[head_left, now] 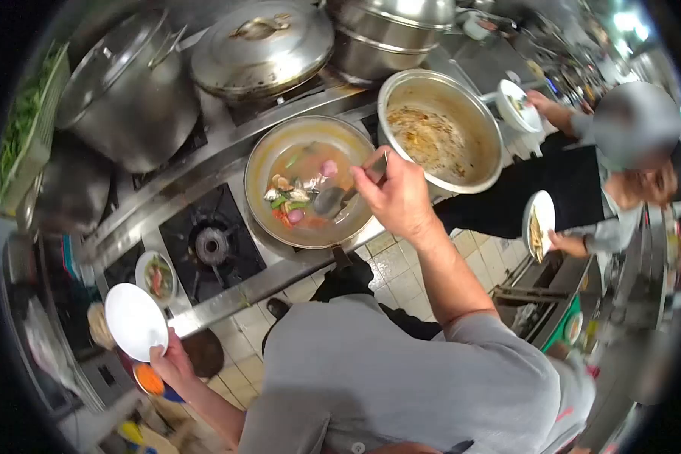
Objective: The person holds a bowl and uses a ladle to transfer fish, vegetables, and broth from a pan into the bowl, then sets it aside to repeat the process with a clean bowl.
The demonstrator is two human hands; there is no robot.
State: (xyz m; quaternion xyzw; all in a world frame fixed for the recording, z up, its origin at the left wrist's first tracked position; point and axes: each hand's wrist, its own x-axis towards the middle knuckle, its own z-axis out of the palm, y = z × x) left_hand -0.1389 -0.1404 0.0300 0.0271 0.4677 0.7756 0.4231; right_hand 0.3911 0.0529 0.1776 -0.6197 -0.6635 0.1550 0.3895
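Note:
My left hand (173, 360) grips the edge of a white bowl (136, 322), held out over the stove's front edge at left. My right hand (398, 194) is closed around the handle of a ladle (328, 203), whose head dips into a wide pan (258, 206). Brownish broth in that pan carries purple onion pieces (329, 168), green vegetable pieces and whitish bits. Just beyond the left-hand bowl, a second white bowl (142, 266) stands on the stove with greens and reddish food inside.
An unlit burner (212, 246) lies left of the pan. A large metal basin (489, 163) of food stands at right. Behind are a lidded pan (261, 49), a tall pot (132, 106) and steamers (390, 34). A co-worker (537, 178) stands at right, holding two dishes.

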